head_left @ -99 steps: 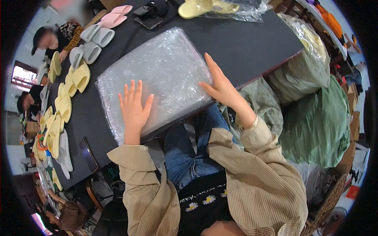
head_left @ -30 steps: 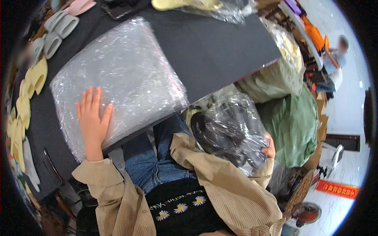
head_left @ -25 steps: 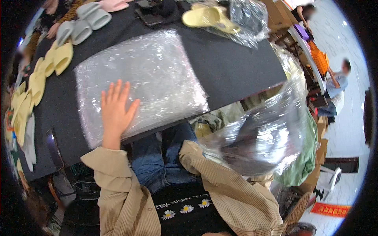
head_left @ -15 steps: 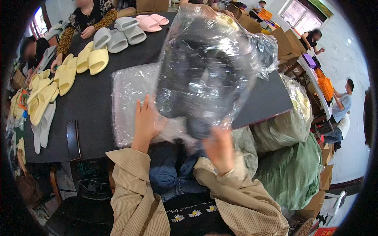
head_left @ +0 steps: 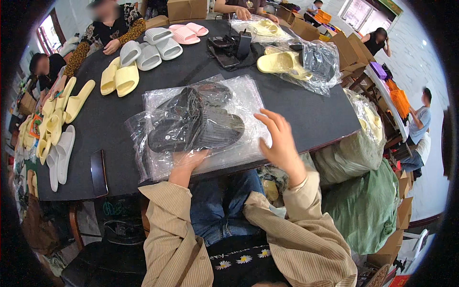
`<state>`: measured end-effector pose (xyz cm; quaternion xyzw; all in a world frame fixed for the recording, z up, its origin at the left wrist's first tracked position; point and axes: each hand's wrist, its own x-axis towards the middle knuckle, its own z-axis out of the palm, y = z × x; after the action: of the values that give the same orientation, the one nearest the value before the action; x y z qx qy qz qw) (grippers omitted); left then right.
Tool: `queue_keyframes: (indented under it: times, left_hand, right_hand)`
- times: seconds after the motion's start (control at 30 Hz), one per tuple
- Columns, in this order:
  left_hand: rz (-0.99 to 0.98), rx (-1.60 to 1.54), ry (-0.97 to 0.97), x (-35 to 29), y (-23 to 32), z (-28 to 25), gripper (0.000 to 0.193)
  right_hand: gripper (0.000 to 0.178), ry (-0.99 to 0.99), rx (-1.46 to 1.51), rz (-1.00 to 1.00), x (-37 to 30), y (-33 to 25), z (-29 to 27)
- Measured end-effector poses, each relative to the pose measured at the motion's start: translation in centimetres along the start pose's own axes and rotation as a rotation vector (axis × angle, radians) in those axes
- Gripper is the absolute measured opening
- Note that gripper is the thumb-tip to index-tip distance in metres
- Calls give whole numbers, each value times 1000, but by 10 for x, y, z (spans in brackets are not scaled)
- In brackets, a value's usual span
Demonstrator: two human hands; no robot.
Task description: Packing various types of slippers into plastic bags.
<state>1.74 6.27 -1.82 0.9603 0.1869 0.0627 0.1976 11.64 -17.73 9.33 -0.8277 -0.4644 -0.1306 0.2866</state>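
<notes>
The left hand (head_left: 187, 162) lies mostly under the clear bag of black slippers (head_left: 196, 125), so whether its fingers grip the plastic cannot be told. The stack of clear bags (head_left: 210, 143) beneath is partly covered by that bag, and their number is unclear. At 12 o'clock, a person's hands (head_left: 246, 12) show at the tabletop (head_left: 306, 115) but the body is cut off by the frame's top edge. The dark objects (head_left: 229, 45) toward 12 o'clock are too small to identify. At 9 o'clock, pale slippers (head_left: 52, 129) bend into the dark rim. Faces at 11 o'clock are blurred
</notes>
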Motion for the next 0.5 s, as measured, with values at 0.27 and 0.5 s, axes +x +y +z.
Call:
queue_keyframes:
  times: [0.27,0.5]
  left_hand:
    - [-41,29,-159,9,-19,24,77]
    - [-26,-33,-235,10,-30,31,78]
  right_hand:
    - [61,-273,-84,-52,-23,49,18]
    - [46,-37,-127,-17,-26,61,32]
